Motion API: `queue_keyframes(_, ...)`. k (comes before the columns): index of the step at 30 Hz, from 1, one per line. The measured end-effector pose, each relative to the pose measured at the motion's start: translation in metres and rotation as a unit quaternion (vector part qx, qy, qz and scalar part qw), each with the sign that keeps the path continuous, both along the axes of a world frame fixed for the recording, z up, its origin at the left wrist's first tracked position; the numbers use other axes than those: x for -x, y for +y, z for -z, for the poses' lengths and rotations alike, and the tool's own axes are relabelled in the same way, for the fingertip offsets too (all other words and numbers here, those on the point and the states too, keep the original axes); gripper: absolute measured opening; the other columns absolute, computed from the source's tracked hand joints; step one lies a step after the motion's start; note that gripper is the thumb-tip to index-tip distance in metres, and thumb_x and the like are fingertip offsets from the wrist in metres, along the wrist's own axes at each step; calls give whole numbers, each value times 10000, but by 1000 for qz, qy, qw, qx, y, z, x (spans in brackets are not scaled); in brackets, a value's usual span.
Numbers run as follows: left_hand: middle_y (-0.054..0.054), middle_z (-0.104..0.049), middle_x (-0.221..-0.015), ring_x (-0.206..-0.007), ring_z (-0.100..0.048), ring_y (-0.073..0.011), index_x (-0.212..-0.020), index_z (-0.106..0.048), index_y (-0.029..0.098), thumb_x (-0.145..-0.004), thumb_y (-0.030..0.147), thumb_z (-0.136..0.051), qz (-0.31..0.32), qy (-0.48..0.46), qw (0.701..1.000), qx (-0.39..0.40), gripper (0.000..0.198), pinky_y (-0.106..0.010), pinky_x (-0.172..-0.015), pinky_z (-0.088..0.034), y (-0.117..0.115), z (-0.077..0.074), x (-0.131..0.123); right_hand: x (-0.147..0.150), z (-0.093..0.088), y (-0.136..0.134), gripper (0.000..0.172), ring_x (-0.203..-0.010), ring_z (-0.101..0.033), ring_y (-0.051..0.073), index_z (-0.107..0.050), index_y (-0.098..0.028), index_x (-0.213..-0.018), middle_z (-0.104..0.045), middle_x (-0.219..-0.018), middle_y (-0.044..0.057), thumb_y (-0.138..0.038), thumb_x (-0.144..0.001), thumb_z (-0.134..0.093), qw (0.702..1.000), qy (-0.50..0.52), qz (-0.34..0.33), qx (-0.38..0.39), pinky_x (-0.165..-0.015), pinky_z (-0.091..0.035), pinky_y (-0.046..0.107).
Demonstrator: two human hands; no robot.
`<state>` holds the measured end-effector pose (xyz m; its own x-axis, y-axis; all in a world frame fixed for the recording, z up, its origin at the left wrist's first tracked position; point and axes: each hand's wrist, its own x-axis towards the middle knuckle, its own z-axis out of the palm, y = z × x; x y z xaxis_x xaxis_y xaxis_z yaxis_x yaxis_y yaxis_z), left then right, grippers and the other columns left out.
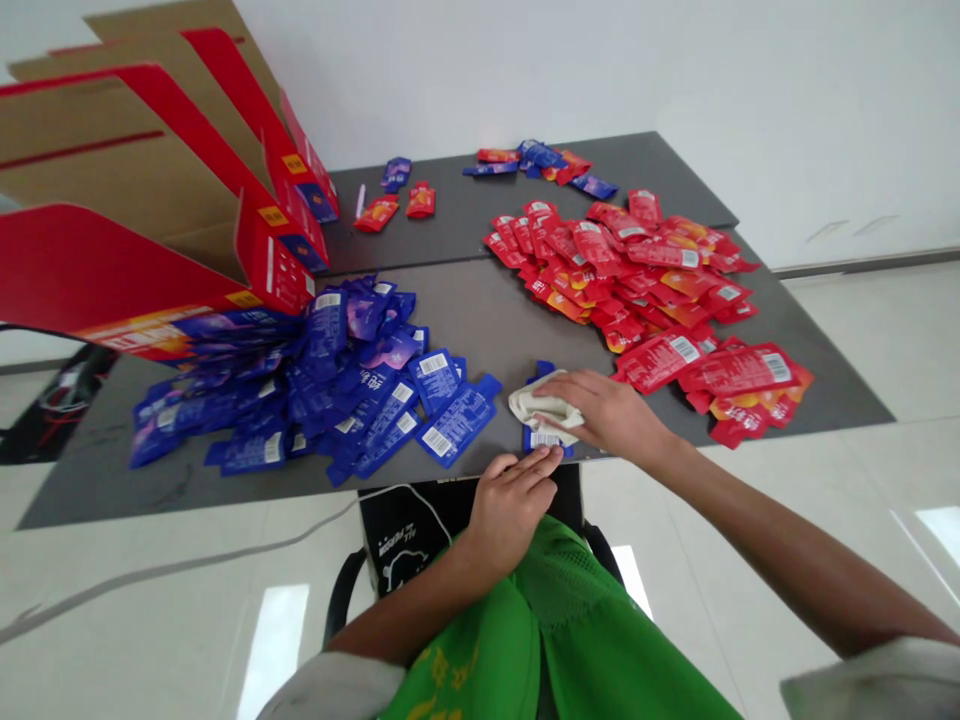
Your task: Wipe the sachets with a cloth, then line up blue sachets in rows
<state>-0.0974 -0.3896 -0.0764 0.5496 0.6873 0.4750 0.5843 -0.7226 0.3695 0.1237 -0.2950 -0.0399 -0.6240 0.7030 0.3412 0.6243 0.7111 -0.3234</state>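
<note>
Close to the front edge of the dark table, a blue pouch (541,441) lies flat, its middle covered by a white cloth (546,402). My right hand (604,408) is closed on that cloth and presses it against the pouch. The fingertips of my left hand (514,508) rest on the pouch's near end at the table edge; these fingers are stretched out, holding nothing. Just left lies another blue pouch (459,420) with its barcode up, at the edge of a heap of blue pouches (352,370).
A large heap of red pouches (630,270) spreads over the right side. Red open cardboard boxes (161,270) stand at the left. Farther back are a few mixed pouches (540,157) and a thin pinkish stick (361,200). A cable (225,553) crosses below the table edge.
</note>
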Motion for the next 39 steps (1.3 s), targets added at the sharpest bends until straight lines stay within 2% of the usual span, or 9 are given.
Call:
queue_keyframes(4,4,-740,-1393,-1283,-710,-149,-843,-673,195,-1107,139,-526,-1,2,1000,9,308,-356,-899,-514,2,0,1,1,-4,50,379,-1089,-729,291,-700,-193,-1306,-771,-1216,130,-461,-1045,-638,995,-47,84,-25,-913,-587,399)
queue_keyframes(7,8,-740,-1388,-1279,-713,-155,-828,-671,201,-1099,117,-525,-1,7,1000,16,319,-356,-892,-516,2,1,0,2,-21,60,360,-1100,-727,290,-697,-197,-1318,-771,-1236,126,-430,-1054,-626,990,-38,125,-51,-898,-583,384)
queue_keyframes(10,7,-737,-1395,-1287,-709,-161,-828,-680,204,-1083,103,-544,-3,12,1000,24,306,-358,-912,-518,1,1,0,1,-39,35,371,-1159,-718,280,-662,-226,-1375,-757,-1294,109,-421,-1062,-620,987,38,136,-81,-987,-573,396)
queue_keyframes(13,-2,-745,-1388,-1282,-710,-170,-824,-679,196,-1068,106,-574,-3,8,1000,20,281,-360,-924,-515,0,0,-1,0,-44,-7,389,-1175,-719,274,-632,-246,-1419,-748,-1324,103,-386,-1057,-634,993,45,82,-69,-1000,-579,402)
queue_keyframes(18,-1,-835,-999,-984,-783,-178,-817,-682,193,-1057,132,-610,-13,3,1000,18,258,-367,-899,-501,0,-1,-1,1,-21,-48,360,-1116,-734,263,-633,-214,-1393,-753,-1323,103,-354,-1062,-620,1000,-19,-11,-20,-905,-600,380)
queue_keyframes(24,-6,-745,-1389,-1288,-703,-150,-826,-649,191,-1108,152,-526,3,-8,1000,13,309,-359,-907,-496,2,-1,1,6,-1,7,391,-1156,-717,279,-657,-224,-1368,-761,-1279,108,-454,-1053,-637,999,-5,52,-10,-958,-578,394)
queue_keyframes(30,-12,-768,-1345,-1264,-717,-160,-946,-688,196,-1108,145,-529,-1,-6,1000,30,233,-372,-919,-486,2,-11,-1,6,-18,54,392,-1119,-719,289,-692,-212,-1341,-766,-1260,121,-474,-1070,-584,986,-22,163,-33,-907,-577,384)
queue_keyframes(34,-19,-823,-1135,-1025,-770,-173,-1335,-636,203,-1111,269,-580,-46,-31,997,62,240,-390,-913,-469,17,-39,-8,-1,-33,21,383,-1140,-729,289,-698,-238,-1345,-772,-1259,106,-475,-1054,-622,961,119,239,-75,-979,-579,411)
queue_keyframes(39,-91,-758,-1145,-1052,-683,-268,-1334,-654,191,-1104,408,-562,-155,11,986,59,329,-420,-916,-485,64,-61,-24,-12,-21,-45,375,-1036,-766,304,-750,-242,-1263,-799,-1174,99,-494,-987,-720,905,247,345,-42,-933,-614,451)
